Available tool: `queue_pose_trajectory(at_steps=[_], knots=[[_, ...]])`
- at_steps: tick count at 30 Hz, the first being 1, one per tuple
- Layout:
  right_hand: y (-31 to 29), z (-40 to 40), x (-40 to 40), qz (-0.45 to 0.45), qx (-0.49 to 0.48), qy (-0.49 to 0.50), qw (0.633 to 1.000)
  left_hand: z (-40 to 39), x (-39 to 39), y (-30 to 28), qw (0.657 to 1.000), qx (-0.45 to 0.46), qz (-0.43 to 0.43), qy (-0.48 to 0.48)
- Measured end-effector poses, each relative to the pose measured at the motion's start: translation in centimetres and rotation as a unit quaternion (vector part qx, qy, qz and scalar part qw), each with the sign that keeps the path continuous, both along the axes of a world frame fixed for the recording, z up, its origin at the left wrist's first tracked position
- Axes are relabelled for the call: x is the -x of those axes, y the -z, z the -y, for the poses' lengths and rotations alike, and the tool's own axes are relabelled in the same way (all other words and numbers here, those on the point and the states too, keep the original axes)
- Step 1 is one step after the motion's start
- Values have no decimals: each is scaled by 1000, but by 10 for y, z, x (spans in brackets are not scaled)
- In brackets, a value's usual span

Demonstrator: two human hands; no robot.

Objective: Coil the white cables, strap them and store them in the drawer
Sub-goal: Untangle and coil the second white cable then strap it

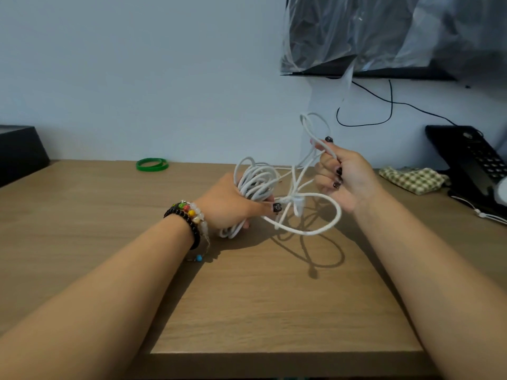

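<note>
Worktop [274, 297]: a wooden surface set against a pale wall; every place below is given relative to it.
Left hand [230, 201]: raised just above the middle of the worktop, fingers curled round a bundle of white loops, thumb laid across the front. Beaded bracelets [189, 218] circle the wrist.
White cable coil [256, 182]: several rounds gathered in the left hand's grasp above the worktop's middle, with loops sticking out above and below the fist.
Right hand [343, 176]: held higher over the worktop, right of the coil, thumb and forefinger pinching a strand, the other fingers folded in. Nails are painted dark.
Loose cable [323, 229]: one wide loop hangs between the two hands above the worktop and casts a shadow on it; a smaller loop rises above the right hand.
Green bands [152, 164]: two rings lying flat at the worktop's far edge, left of the coil.
Checked cloth [411, 179]: crumpled at the far right of the worktop.
Black telephone [472, 160]: propped at the worktop's far right corner, just beside the cloth.
Black box [19, 152]: at the far left edge.
</note>
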State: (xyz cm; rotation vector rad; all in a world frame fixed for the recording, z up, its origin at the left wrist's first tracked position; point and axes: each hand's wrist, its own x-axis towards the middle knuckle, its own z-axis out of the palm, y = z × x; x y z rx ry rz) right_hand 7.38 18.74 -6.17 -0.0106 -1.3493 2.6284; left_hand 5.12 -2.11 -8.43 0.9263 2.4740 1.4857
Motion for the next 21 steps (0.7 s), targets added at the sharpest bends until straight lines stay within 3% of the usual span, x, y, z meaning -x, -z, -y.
queue_pose_trajectory(at_steps=[3,6,8,13,15,18,19,21], knots=[[3,-4,6,15,-11,68,998,-2,-2,-1,999,-6,-5,-40],[4,-20,8,31,18,168,985,4,9,-2,986,-106,23,-130],[5,-33,10,54,28,237,970,12,20,-2,956,-198,61,-206],[6,-59,6,128,62,373,917,40,49,0,861,-328,137,-364],[8,-66,4,153,-21,403,902,47,53,1,850,-334,146,-380],[12,-59,14,159,-98,390,902,41,45,0,887,-282,111,-348],[13,-54,16,184,-184,384,886,35,39,-1,900,-267,93,-332],[14,-40,14,222,-401,385,801,26,30,-5,923,-244,67,-291]])
